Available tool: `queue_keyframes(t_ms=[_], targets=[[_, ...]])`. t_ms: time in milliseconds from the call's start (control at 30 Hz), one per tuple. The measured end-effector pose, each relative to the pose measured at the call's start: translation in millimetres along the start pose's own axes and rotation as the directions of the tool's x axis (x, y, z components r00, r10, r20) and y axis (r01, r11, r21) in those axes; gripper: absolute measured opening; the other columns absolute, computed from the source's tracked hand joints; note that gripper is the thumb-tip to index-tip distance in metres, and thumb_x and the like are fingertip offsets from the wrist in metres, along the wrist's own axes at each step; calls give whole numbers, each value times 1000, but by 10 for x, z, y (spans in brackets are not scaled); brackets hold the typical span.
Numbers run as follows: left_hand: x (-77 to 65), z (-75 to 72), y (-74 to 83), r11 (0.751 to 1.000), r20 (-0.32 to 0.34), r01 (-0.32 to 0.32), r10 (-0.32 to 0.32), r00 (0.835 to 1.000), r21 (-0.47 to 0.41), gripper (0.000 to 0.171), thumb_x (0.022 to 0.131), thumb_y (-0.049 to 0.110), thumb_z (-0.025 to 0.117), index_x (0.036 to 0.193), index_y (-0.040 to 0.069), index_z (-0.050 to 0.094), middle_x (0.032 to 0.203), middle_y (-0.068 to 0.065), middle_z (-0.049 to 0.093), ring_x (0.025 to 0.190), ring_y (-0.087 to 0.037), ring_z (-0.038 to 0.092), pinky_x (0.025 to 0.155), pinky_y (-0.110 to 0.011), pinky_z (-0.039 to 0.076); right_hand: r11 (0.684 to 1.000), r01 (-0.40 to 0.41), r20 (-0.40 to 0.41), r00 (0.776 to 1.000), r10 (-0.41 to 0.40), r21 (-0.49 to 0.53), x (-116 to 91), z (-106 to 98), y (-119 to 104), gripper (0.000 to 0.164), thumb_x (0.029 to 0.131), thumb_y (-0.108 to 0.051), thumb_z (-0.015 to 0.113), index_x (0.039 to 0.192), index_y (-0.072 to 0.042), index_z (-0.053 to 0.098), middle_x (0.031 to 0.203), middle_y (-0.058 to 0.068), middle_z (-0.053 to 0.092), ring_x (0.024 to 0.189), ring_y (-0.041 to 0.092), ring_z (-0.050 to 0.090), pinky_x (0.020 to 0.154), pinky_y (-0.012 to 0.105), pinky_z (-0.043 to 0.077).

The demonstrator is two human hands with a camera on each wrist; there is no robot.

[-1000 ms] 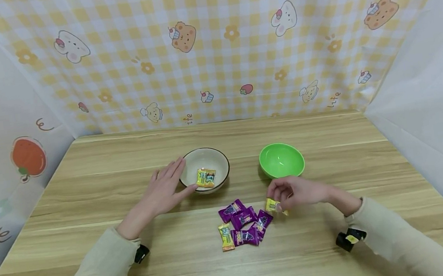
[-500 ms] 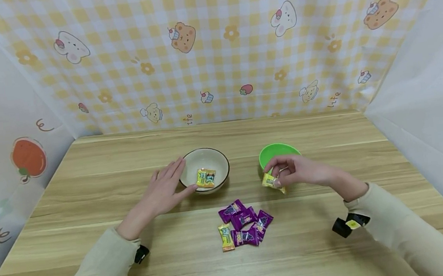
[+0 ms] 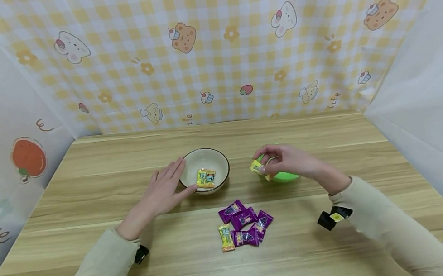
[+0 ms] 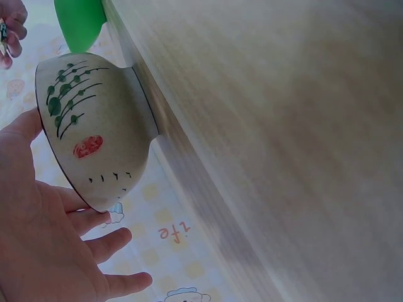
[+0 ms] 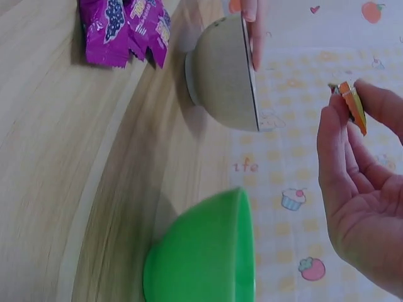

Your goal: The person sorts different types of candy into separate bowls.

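My left hand (image 3: 162,191) rests on the left rim of a cream bowl (image 3: 206,159) with a dark edge, its fingers extended. Yellow-wrapped candy (image 3: 206,178) lies inside that bowl; whether it is one piece or two is hard to tell. Between thumb and fingertips, my right hand (image 3: 292,162) pinches another yellow wrapped candy (image 3: 256,167), held in the air above the left side of a green bowl (image 3: 285,177). The hand covers most of the green bowl in the head view. In the left wrist view, painted leaves and a red mark decorate the cream bowl's outside (image 4: 104,119).
Several purple wrapped candies (image 3: 245,237) lie in a loose cluster on the wooden table (image 3: 188,274), in front of the bowls. One yellow candy (image 3: 226,237) lies at the cluster's left. A checked cloth (image 3: 213,66) hangs behind the table.
My right hand has lifted the yellow candy off the table and carried it forward, then left, over the green bowl. The left hand has stayed on the cream bowl.
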State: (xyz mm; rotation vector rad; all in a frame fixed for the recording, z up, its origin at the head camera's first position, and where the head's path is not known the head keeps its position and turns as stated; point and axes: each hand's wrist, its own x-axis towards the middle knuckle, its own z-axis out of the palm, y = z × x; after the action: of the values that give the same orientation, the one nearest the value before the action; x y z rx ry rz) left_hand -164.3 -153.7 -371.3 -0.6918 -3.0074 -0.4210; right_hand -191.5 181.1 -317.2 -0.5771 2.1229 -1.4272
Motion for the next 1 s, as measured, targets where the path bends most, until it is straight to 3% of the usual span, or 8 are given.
queue_keyframes(t_ms=[233, 700, 1000], targets=[[-9, 0, -5, 1000, -2, 0, 0, 1000, -9, 83, 84, 61, 37, 139, 1, 20, 144, -13, 17, 127, -33, 18, 96, -57, 13, 1000, 30, -58, 998, -30, -4, 203, 124, -11, 37, 81, -15, 64, 113, -3, 52, 92, 15, 55, 75, 28, 59, 73, 46, 47], [-6, 4, -1, 1000, -8, -2, 1, 1000, -10, 83, 84, 61, 38, 139, 1, 21, 143, -13, 18, 127, -33, 19, 96, -57, 13, 984, 65, -124, 991, -45, 163, 571, 378, -49, 37, 81, -6, 63, 115, 2, 50, 90, 18, 55, 75, 26, 59, 76, 51, 44], [0, 0, 4, 1000, 8, 8, -8, 1000, -22, 82, 85, 59, 39, 139, 1, 20, 143, -14, 17, 128, -32, 17, 96, -58, 13, 988, 53, -145, 989, -32, 148, 785, 506, -74, 37, 80, -6, 64, 114, 2, 50, 90, 16, 55, 76, 24, 59, 71, 41, 49]])
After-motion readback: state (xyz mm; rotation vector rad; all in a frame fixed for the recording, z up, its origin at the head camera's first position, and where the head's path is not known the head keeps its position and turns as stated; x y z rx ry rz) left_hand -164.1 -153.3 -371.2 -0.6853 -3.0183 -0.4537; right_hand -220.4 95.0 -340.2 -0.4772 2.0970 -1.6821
